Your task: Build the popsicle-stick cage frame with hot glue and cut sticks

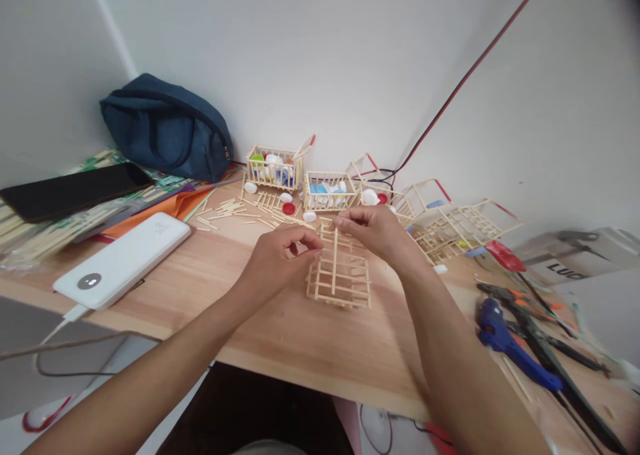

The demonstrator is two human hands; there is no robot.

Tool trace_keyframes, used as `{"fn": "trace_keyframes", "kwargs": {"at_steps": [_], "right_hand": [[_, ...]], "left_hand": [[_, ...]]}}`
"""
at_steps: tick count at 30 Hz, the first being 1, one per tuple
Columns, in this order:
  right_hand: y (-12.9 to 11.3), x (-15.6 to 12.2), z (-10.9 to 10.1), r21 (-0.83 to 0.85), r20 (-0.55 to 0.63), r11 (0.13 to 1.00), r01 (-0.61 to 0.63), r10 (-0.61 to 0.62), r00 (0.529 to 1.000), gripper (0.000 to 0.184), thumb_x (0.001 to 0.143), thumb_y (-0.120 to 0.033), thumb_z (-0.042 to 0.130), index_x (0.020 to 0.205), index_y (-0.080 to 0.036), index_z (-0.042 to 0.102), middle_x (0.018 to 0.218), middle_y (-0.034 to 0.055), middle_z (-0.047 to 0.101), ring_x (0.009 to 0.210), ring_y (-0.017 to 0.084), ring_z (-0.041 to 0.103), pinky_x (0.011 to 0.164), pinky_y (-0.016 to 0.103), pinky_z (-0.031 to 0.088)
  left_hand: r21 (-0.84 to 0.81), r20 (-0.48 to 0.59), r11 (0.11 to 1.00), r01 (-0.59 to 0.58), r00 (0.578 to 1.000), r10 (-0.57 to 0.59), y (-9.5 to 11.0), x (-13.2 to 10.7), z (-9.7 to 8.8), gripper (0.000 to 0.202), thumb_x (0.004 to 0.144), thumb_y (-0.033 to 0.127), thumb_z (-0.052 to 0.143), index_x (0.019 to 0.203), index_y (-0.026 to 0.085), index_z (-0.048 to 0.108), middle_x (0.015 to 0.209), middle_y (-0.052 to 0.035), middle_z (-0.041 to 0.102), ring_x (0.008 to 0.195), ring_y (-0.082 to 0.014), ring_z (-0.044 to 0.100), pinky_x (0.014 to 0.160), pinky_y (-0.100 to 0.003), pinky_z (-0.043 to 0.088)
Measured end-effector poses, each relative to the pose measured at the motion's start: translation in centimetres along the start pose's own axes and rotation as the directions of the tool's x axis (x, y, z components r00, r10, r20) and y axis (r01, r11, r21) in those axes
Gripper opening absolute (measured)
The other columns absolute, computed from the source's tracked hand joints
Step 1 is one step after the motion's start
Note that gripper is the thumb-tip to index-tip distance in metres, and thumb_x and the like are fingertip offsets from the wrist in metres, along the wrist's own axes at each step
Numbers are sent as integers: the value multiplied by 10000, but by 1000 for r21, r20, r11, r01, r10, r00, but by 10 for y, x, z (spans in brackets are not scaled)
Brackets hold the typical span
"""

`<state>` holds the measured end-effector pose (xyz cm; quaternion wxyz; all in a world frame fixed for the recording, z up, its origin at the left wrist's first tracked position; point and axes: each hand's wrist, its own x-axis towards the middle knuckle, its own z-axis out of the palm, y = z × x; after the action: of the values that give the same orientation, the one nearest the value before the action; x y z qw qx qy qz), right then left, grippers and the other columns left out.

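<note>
stick in right hand over wooden frame

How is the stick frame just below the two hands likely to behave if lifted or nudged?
The stick frame is probably light for its size, being thin bars with wide gaps. It may be fragile if squeezed, since slender sticks meet at small joints. Nudged, it would likely slide rather than roll, given its boxy shape.
</note>
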<state>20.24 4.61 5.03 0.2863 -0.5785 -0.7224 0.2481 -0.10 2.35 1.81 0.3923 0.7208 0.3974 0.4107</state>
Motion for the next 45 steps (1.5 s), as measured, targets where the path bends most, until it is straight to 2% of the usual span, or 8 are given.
{"fn": "trace_keyframes", "kwargs": {"at_steps": [9, 16, 21, 25, 32, 37, 41, 45], "right_hand": [[2, -1, -2, 56, -48, 998, 1, 2, 999, 337, 792, -448, 614, 591, -178, 614, 561, -23, 476, 556, 108, 398, 540, 259, 298], [-11, -8, -9, 157, -63, 987, -41, 52, 997, 337, 765, -451, 636, 569, -182, 582, 548, -35, 441, 552, 104, 386, 541, 257, 296], [-15, -15, -5, 210, -141, 978, 18, 12, 990, 287, 783, -440, 635, 661, -181, 657, 618, -14, 562, 601, 122, 471, 593, 265, 360], [-17, -24, -2, 262, -178, 964, 38, 10, 984, 303, 808, -461, 617, 711, -185, 695, 671, 3, 613, 629, 128, 504, 607, 266, 386], [-21, -45, -2, 508, 57, 860, -48, 22, 998, 289, 820, -450, 632, 953, -202, 698, 705, -24, 556, 577, 80, 430, 514, 210, 323], [-18, -53, 0, 629, 80, 776, -60, 12, 997, 251, 802, -431, 673, 772, -186, 629, 682, -27, 589, 551, 73, 440, 518, 218, 321], [-23, -60, 1, 436, -4, 900, -8, 11, 1000, 259, 858, -404, 602, 718, -187, 624, 662, -15, 589, 566, 97, 462, 546, 240, 342], [-35, -67, 10, 92, -250, 992, 82, -57, 966, 221, 901, -316, 523, 740, -206, 628, 658, -12, 585, 615, 130, 499, 594, 260, 357]], "left_hand": [[78, -23, 987, -143, 989, 145, 4, -4, 5, 117, 807, 160, 627, 855, 212, 721, 894, -21, 716, 899, -181, 600, 795, -287, 441], [-126, -18, 991, 55, 998, -57, 22, -2, 6, 115, 800, 244, 664, 893, 177, 660, 826, -11, 704, 758, -141, 625, 692, -251, 448], [-436, 117, 872, 220, 975, -188, 23, 1, 17, 280, 703, 265, 762, 875, 174, 561, 699, 22, 669, 644, -109, 602, 614, -220, 452], [-521, 134, 805, 283, 959, -250, 23, -3, 21, 283, 669, 254, 787, 841, 153, 586, 655, 27, 644, 589, -85, 564, 562, -196, 422], [-648, 212, 683, 337, 941, -264, 28, -13, 16, 269, 666, 269, 803, 829, 146, 627, 632, 32, 626, 540, -59, 507, 543, -190, 389], [-702, 338, 571, 426, 905, -260, 33, -19, 16, 282, 688, 291, 802, 853, 139, 630, 686, 5, 656, 573, -54, 525, 561, -174, 386], [-672, 304, 607, 425, 905, -296, 31, -21, 17, 289, 652, 269, 819, 832, 136, 636, 668, 22, 636, 567, -55, 520, 553, -179, 380], [-645, 215, 686, 336, 941, -260, 31, -20, 19, 274, 668, 307, 800, 816, 136, 644, 641, 24, 619, 532, -58, 478, 526, -196, 349]]}}
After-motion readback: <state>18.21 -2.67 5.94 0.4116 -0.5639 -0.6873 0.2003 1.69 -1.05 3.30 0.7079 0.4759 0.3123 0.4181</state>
